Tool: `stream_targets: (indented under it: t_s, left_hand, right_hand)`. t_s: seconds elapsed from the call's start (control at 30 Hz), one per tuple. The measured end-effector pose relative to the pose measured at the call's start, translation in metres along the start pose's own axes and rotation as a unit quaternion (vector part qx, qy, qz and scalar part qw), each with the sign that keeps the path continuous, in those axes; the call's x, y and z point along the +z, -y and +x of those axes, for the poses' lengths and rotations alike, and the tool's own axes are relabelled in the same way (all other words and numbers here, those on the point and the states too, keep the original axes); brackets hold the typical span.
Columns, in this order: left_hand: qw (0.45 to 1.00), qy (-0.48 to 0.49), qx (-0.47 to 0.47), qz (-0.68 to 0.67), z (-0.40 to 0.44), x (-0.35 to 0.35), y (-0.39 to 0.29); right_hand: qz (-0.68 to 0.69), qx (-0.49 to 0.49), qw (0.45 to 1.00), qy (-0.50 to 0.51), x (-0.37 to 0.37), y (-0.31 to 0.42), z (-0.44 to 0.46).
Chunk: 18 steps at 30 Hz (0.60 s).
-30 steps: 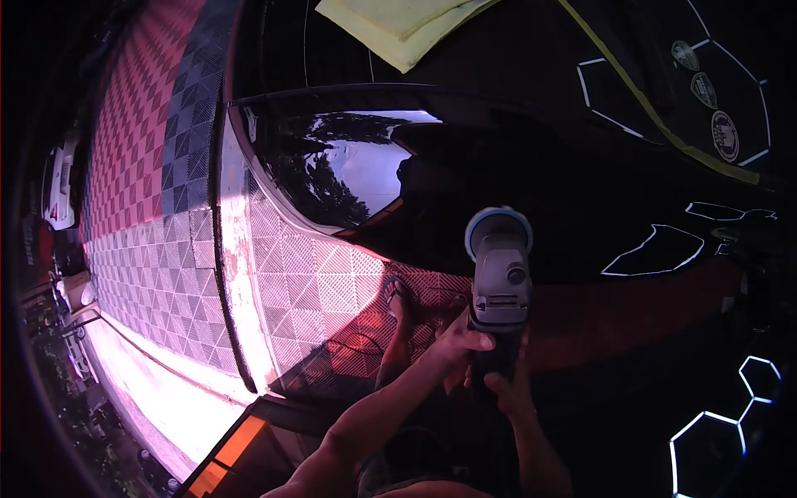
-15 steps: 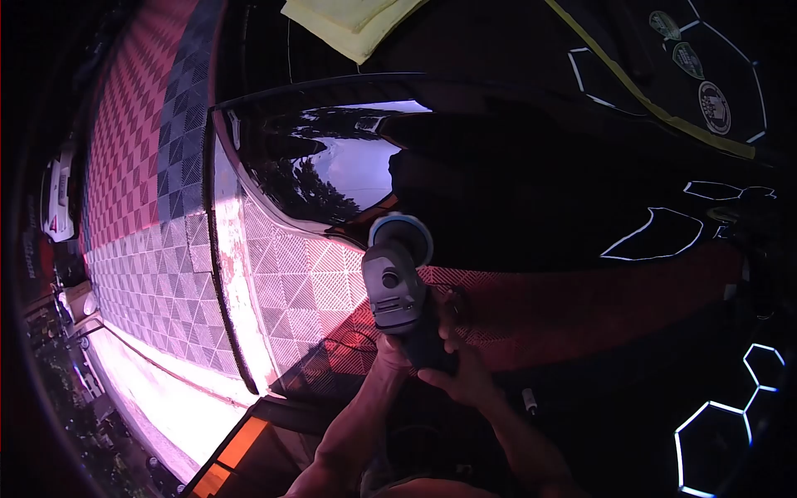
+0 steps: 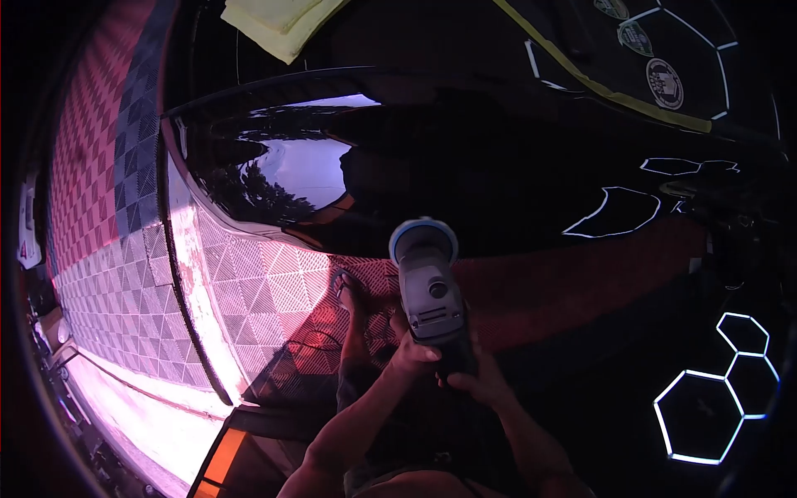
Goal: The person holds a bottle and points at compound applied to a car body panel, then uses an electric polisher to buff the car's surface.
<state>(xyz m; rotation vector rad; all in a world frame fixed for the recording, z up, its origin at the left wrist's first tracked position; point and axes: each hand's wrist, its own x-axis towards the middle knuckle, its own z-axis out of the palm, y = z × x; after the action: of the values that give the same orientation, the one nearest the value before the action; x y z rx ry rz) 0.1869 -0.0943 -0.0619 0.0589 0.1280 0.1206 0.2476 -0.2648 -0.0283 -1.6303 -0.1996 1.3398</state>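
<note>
Both my hands are wrapped round a grey-and-black polisher [image 3: 432, 295]. My left hand [image 3: 413, 355] closes on its body from the left, just behind the grey head. Farther back, my right hand [image 3: 477, 383] holds the dark handle from the right. The polisher's round pad [image 3: 423, 238], with a pale blue rim, is at the side of a glossy black car [image 3: 465, 183]. Whether the pad presses on the paint cannot be made out. Left of the pad, the car's front end carries a bright reflection [image 3: 307, 170] of sky and trees.
A folded yellow cloth [image 3: 282, 25] lies on the car. Yellow tape [image 3: 614, 95] runs along an edge near several round stickers. A dark cable [image 3: 311, 336] lies on the tiled floor [image 3: 249, 266], close to my sandalled foot [image 3: 344, 286]. An orange-and-black object [image 3: 222, 456] stands at lower left.
My view has shifted, so the car and floor appear farther left. The polisher has moved right along the car's side in both hands. My foot has come into sight.
</note>
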Motion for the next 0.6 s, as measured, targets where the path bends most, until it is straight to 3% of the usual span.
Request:
stream_targets:
  t_s: [0.1, 0.17, 0.3, 0.4, 0.47, 0.6]
  left_hand:
    - [0.999, -0.017, -0.020, 0.027, -0.002, -0.006, -0.003]
    - [0.997, -0.022, -0.009, 0.074, -0.002, -0.022, 0.016]
    - [0.993, -0.018, 0.032, 0.109, -0.003, -0.037, 0.043]
    - [0.998, -0.010, 0.024, 0.051, -0.018, -0.039, 0.034]
    - [0.996, 0.042, 0.071, -0.014, -0.014, -0.014, 0.001]
    - [0.991, 0.030, 0.133, -0.001, -0.022, -0.018, -0.033]
  right_hand:
    - [-0.036, 0.012, 0.999, 0.016, 0.008, 0.014, 0.007]
    - [0.090, -0.005, 0.995, 0.029, 0.001, 0.021, 0.007]
    - [0.114, -0.020, 0.993, 0.034, -0.006, 0.021, -0.001]
    - [0.027, -0.016, 0.999, 0.027, -0.004, 0.005, 0.004]
    - [-0.117, -0.003, 0.993, 0.019, 0.006, -0.001, 0.013]
    - [-0.212, -0.023, 0.975, 0.060, 0.047, 0.051, 0.038]
